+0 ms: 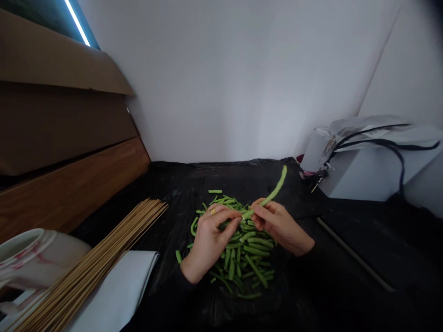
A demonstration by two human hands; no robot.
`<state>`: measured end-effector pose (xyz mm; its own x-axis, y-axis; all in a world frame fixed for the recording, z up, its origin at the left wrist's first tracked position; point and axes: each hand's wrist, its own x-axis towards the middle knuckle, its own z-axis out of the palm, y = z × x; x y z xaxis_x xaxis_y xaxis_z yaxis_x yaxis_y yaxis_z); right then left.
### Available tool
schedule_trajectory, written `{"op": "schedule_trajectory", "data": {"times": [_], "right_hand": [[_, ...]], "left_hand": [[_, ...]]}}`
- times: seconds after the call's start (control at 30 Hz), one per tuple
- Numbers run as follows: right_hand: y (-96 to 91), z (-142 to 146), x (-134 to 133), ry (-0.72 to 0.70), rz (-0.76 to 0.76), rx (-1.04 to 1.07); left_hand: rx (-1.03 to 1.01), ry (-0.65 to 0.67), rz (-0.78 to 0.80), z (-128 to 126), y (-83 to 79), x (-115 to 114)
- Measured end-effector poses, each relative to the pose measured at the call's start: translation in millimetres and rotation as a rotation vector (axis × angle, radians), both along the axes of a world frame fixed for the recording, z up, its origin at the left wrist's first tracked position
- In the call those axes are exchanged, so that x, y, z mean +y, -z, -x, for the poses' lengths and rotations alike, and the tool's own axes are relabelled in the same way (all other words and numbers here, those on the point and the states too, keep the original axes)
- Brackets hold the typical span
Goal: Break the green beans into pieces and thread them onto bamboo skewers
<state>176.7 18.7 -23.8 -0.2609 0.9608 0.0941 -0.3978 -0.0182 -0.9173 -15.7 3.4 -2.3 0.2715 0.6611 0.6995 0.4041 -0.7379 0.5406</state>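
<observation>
Between my two hands is a long green bean, its far end curving up to the right. My right hand grips it near its lower end between thumb and fingers. At that lower end, my left hand, with a gold ring, is closed in a pinch; thumb and forefinger meet at the bean's tip. Under both hands lies a pile of green bean pieces, partly covered by the left hand. One short piece rests apart behind the pile.
Black plastic sheeting covers the table. On the left are a bundle of thin wooden sticks, a folded white sheet and a pale ceramic pot. A white box with black straps and keys stands at the right.
</observation>
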Motion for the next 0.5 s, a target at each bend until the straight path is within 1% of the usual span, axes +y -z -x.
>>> {"op": "schedule_trajectory", "data": {"times": [0.17,0.3,0.4,0.5], "right_hand": [[0.0,3,-2,0.040,-0.006,-0.012],[-0.8,4,-4,-0.021,-0.062,-0.118],[-0.9,2,-4,-0.064,-0.107,-0.185],[-0.4,-1,-4,-0.107,-0.106,-0.206]], "left_hand": [[0.103,0.103,0.012,-1,-1.0,-4],[0.220,0.173,0.039,-2,-2.5,-8],[0.254,0.178,0.018,-4,-3.2,-10],[0.255,0.147,-0.019,-5,-2.9,-11]]}}
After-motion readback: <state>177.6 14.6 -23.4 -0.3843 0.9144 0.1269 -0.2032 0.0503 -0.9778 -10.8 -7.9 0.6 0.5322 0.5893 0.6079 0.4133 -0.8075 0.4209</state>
